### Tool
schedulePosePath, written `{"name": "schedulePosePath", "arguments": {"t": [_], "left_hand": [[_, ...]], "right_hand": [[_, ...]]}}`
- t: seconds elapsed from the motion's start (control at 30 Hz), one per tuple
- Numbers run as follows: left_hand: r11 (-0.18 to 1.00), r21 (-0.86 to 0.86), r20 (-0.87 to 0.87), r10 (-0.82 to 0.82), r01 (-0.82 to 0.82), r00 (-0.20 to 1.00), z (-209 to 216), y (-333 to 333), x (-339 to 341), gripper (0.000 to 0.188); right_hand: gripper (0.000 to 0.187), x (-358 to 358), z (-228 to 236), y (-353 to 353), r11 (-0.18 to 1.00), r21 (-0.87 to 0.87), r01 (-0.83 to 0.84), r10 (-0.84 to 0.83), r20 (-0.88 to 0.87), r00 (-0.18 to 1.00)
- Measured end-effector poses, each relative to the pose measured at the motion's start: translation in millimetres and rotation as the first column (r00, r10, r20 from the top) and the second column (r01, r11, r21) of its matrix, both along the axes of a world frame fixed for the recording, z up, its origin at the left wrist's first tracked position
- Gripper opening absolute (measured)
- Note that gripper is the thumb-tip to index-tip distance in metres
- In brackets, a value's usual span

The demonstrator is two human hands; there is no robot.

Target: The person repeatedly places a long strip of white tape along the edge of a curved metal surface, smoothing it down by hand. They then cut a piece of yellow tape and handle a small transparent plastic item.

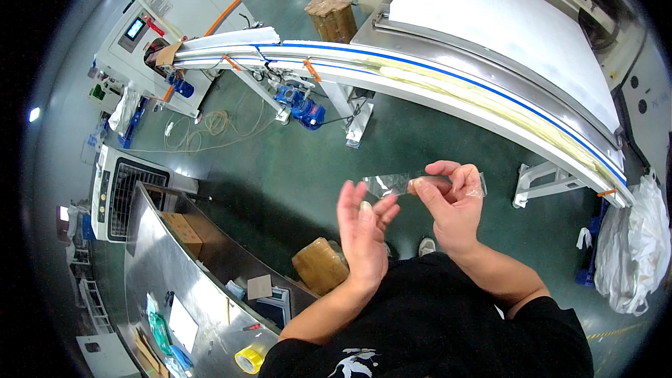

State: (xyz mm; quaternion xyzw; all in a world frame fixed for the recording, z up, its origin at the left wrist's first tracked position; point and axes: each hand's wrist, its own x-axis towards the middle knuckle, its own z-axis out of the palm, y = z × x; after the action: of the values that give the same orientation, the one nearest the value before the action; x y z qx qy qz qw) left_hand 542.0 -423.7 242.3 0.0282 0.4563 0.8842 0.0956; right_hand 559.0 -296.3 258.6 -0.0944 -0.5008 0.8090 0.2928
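A short strip of clear, crinkled plastic film hangs in the air in front of my body. My right hand pinches it between thumb and curled fingers, and the film sticks out on both sides of the hand. Just left of the film's free end is my left hand, its fingers stretched and apart, palm turned toward the film. I cannot tell whether its fingertips touch the film.
A long conveyor frame with blue edging crosses ahead, beside a machine bed with white sheet. To my left stands a steel table with a yellow tape roll. A brown wrapped box and white plastic bags sit on the floor.
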Motion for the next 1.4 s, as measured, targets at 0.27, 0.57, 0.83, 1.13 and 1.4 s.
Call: {"name": "schedulePosePath", "arguments": {"t": [0.27,0.57,0.83,1.13,1.4], "left_hand": [[0.995,-0.063,0.132,-0.064,0.073,0.989,-14.9,1.4,-11.8,0.017],[0.836,0.184,0.161,-0.545,0.518,0.823,-6.9,-12.1,-22.9,0.013],[0.808,0.153,0.282,-0.588,0.570,0.758,-17.7,-16.1,-24.8,0.016],[0.832,0.125,0.334,-0.548,0.540,0.767,-17.0,-11.8,-27.0,0.015],[0.779,-0.189,0.087,-0.594,0.598,0.800,8.0,-28.2,-49.4,0.006]], "right_hand": [[0.037,3.9,-13.0,-2.9,0.972,0.089,-0.219,0.216,0.041,0.976],[0.087,5.1,-34.4,25.4,0.601,0.697,-0.391,0.277,0.277,0.920],[0.098,6.2,-31.5,27.1,0.621,0.405,-0.671,0.595,0.314,0.740],[0.101,4.1,-50.4,26.7,0.582,0.604,-0.545,0.539,0.215,0.814],[0.062,3.0,-60.7,71.1,0.593,0.586,-0.553,0.236,0.530,0.814]]}}
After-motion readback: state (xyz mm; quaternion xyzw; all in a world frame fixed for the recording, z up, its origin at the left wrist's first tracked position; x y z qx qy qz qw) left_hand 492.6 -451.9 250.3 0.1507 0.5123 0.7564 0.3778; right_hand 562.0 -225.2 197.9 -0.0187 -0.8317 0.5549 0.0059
